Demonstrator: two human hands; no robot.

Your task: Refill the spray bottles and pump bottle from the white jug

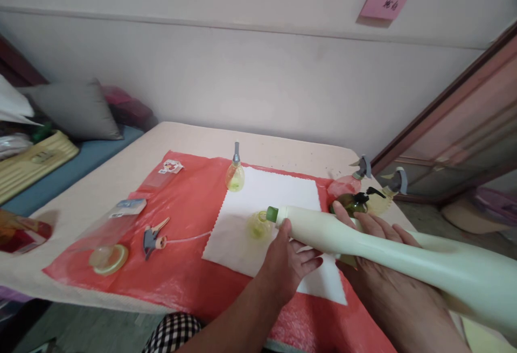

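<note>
A large pale green bottle (331, 229) with a green tip lies tilted almost level, its mouth pointing left. My right hand (388, 267) grips it round the handle, fingers over the top. At the neck, my left hand (285, 259) supports it from below, thumb against its side and fingers partly stretched underneath. Right by the green tip stands a small see-through yellow bottle (258, 226) without a top, on a white cloth (278, 186). Whether liquid flows between them I cannot tell. A grey spray head (152, 241) with a thin tube lies left of the cloth.
Red plastic sheeting (189, 277) covers much of the table. A yellow spray bottle (235, 173) stands behind, while a pink spray bottle (345, 185) and a dark pump bottle (351, 202) stand at right. A round lidded container (109, 259) and plastic packaging (117, 218) lie left.
</note>
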